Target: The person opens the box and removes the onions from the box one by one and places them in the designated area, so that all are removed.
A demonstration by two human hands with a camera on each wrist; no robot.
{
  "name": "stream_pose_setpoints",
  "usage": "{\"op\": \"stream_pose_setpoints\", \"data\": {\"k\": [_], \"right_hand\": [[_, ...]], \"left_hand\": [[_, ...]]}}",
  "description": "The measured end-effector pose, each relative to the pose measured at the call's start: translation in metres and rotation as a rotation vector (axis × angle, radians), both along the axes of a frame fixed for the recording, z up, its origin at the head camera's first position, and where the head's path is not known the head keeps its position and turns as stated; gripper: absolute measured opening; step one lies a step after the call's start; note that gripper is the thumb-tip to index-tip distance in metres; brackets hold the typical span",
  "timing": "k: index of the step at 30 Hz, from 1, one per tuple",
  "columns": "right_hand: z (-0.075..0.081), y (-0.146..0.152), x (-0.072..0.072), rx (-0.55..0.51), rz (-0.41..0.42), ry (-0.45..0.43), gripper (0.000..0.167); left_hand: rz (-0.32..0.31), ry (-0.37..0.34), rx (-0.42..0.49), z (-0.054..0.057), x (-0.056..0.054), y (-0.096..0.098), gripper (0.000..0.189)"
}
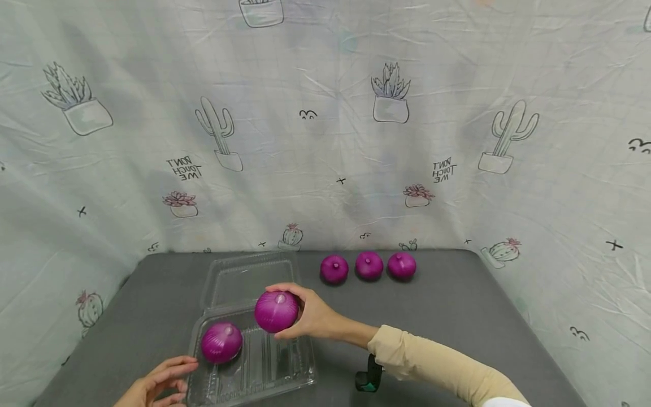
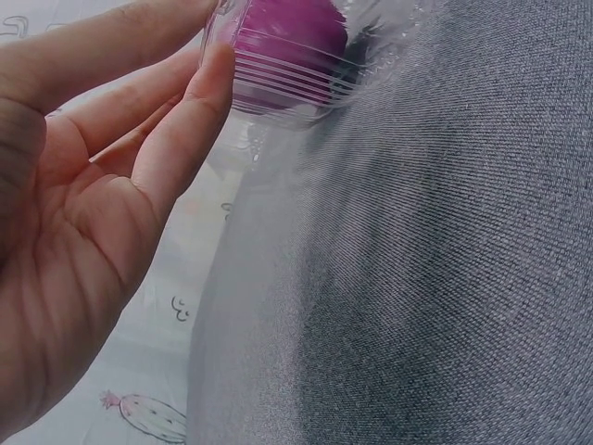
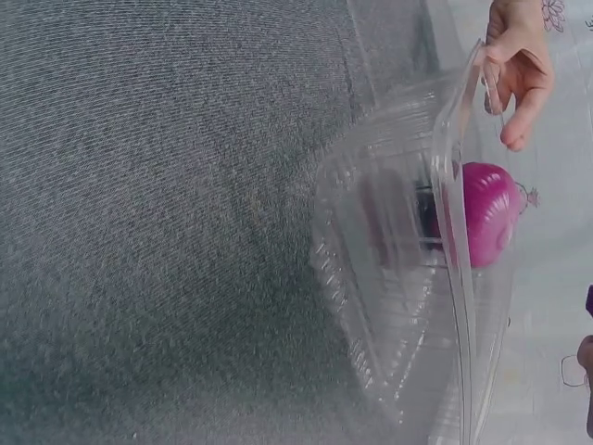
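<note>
A purple onion (image 1: 276, 311) is gripped in my right hand (image 1: 316, 316), thumb on its near side and fingers on the far side, above the clear plastic container (image 1: 305, 380). Another purple onion (image 1: 221, 342) sits inside at the container's left; in the left wrist view this onion (image 2: 287, 51) shows through the ridged clear wall. My left hand (image 1: 159, 384) is at the container's left side, its fingertips at the rim. From the right wrist view, the left hand (image 3: 524, 69) appears beyond the container wall (image 3: 371, 232).
The container's hinged lid (image 1: 251, 280) lies open behind its base. Three more onions, a left one (image 1: 334, 269), a middle one (image 1: 369, 265) and a right one (image 1: 402, 265), stand in a row at the back of the grey table (image 1: 437, 328). A printed curtain (image 1: 325, 141) hangs behind.
</note>
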State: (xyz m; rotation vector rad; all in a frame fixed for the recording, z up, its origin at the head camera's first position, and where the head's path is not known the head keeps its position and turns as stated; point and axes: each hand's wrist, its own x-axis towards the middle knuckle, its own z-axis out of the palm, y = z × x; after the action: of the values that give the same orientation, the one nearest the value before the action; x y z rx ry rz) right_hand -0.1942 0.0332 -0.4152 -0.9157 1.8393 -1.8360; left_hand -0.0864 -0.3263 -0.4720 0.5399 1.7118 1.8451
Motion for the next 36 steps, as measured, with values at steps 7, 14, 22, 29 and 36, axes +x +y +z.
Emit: {"op": "stream_pose_setpoints", "data": {"k": [7,14,22,29,36], "right_hand": [[0.001,0.007,-0.001,0.034,-0.004,0.057,0.077],[0.004,0.017,0.003,0.048,0.040,0.071,0.069],[0.002,0.024,0.008,0.076,0.080,-0.033,0.063],[-0.001,0.026,0.011,0.049,0.157,-0.044,0.063],[0.001,0.029,0.015,0.066,0.254,-0.007,0.075]], "left_hand": [[0.004,0.093,-0.015,-0.004,0.000,0.000,0.053],[-0.001,0.430,0.058,-0.018,-0.003,0.002,0.067],[-0.061,0.442,0.128,-0.022,-0.009,0.002,0.070],[-0.096,0.462,0.145,-0.022,-0.012,0.001,0.063],[-0.160,0.454,0.208,-0.022,-0.017,0.000,0.057]]}}
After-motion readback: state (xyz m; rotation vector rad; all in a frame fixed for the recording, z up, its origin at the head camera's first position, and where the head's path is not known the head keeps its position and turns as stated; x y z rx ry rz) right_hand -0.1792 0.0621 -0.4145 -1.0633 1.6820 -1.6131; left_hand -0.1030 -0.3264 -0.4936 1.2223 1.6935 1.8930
